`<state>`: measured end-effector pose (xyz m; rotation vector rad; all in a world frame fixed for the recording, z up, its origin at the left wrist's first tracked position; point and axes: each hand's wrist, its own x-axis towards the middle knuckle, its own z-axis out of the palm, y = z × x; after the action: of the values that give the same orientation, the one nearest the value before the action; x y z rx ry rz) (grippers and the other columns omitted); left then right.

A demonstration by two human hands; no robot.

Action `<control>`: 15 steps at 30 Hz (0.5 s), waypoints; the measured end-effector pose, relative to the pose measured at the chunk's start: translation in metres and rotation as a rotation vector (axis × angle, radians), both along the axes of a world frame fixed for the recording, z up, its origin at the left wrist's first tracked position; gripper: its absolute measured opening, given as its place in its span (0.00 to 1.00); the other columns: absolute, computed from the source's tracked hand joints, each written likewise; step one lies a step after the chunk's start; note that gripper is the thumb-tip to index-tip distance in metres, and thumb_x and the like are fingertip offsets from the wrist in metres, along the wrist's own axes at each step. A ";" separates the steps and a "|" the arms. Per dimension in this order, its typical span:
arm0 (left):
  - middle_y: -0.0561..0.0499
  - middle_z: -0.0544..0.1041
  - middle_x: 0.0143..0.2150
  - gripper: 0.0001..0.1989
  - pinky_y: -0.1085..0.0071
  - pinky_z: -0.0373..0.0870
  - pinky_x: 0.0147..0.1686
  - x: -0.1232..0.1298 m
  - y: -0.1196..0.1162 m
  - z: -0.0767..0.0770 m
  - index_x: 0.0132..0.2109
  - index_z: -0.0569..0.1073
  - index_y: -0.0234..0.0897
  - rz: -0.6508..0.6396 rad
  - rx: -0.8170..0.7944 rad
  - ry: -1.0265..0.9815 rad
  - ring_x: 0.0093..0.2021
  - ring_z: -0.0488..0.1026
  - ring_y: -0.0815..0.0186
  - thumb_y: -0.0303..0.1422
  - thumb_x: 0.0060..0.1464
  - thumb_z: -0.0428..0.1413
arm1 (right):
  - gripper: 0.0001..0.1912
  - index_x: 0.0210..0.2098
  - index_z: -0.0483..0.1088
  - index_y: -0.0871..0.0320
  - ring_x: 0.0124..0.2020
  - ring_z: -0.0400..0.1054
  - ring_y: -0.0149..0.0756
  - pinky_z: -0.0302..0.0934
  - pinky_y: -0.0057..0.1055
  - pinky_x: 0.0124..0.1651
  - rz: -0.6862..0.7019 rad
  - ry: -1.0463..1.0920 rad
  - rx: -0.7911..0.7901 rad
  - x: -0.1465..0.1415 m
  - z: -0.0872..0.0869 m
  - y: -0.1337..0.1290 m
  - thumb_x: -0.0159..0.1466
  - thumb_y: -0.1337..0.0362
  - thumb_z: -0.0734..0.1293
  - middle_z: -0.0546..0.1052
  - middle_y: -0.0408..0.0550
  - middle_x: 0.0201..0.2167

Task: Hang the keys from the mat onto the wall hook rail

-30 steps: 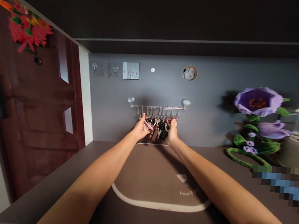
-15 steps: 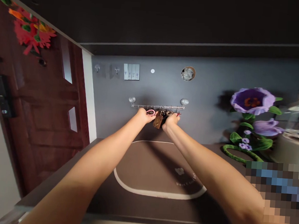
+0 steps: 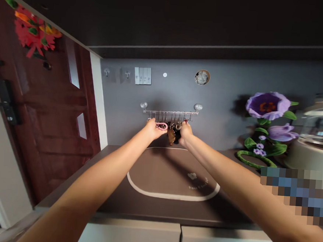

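My left hand (image 3: 152,129) is closed on a pink keychain strap (image 3: 162,126), just below the left half of a clear hook rail (image 3: 170,112) on the grey wall. Several hooks hang from that rail. My right hand (image 3: 186,132) grips part of a bunch of keychains; a small red piece (image 3: 186,121) pokes up at its fingers. Between both hands hangs a brown keychain (image 3: 171,136) amid dark, tangled pieces too small to make out. The bunch sits a little under the hooks, and its separate parts are mostly hidden by my fingers.
A brown mat (image 3: 158,172) with a pale border lies on the counter below. Purple crocheted flowers (image 3: 268,106) and a clear-topped appliance (image 3: 320,128) stand at right. A dark shelf (image 3: 212,21) overhangs the wall. At left is a dark red door (image 3: 55,139).
Both hands have come slightly down from the rail with the keychains, and the rail's hooks now show above them. The camera view has shifted a little.
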<state>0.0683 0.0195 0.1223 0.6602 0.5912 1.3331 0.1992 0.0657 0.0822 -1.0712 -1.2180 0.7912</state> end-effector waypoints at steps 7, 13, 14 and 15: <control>0.55 0.60 0.21 0.10 0.60 0.70 0.29 -0.035 -0.020 -0.075 0.28 0.57 0.36 -0.146 -0.234 0.295 0.22 0.66 0.68 0.33 0.57 0.41 | 0.09 0.37 0.64 0.57 0.19 0.65 0.33 0.63 0.34 0.25 0.185 -0.056 -0.283 0.031 -0.057 -0.056 0.58 0.62 0.59 0.69 0.43 0.18; 0.54 0.67 0.21 0.06 0.71 0.66 0.29 -0.068 -0.026 -0.097 0.29 0.66 0.35 0.063 0.186 0.900 0.23 0.65 0.70 0.25 0.43 0.57 | 0.08 0.27 0.73 0.57 0.34 0.70 0.39 0.61 0.34 0.40 -0.115 -0.703 -0.129 0.076 -0.065 -0.064 0.54 0.63 0.61 0.76 0.49 0.28; 0.53 0.69 0.22 0.08 0.72 0.65 0.31 -0.071 -0.027 -0.098 0.30 0.68 0.35 0.101 0.248 0.943 0.25 0.67 0.69 0.24 0.40 0.58 | 0.09 0.28 0.73 0.57 0.36 0.70 0.41 0.61 0.35 0.41 -0.130 -0.782 -0.119 0.080 -0.065 -0.067 0.54 0.64 0.61 0.77 0.49 0.30; 0.52 0.71 0.25 0.10 0.72 0.64 0.32 -0.074 -0.028 -0.099 0.31 0.69 0.35 0.116 0.289 0.972 0.27 0.68 0.68 0.23 0.38 0.59 | 0.10 0.30 0.74 0.57 0.37 0.70 0.42 0.60 0.35 0.42 -0.141 -0.844 -0.115 0.083 -0.063 -0.069 0.54 0.64 0.61 0.77 0.50 0.32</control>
<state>-0.0053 -0.0086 0.0228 1.5559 1.2304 1.1559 0.2818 -0.0036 0.0187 -1.6487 -1.7763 0.2836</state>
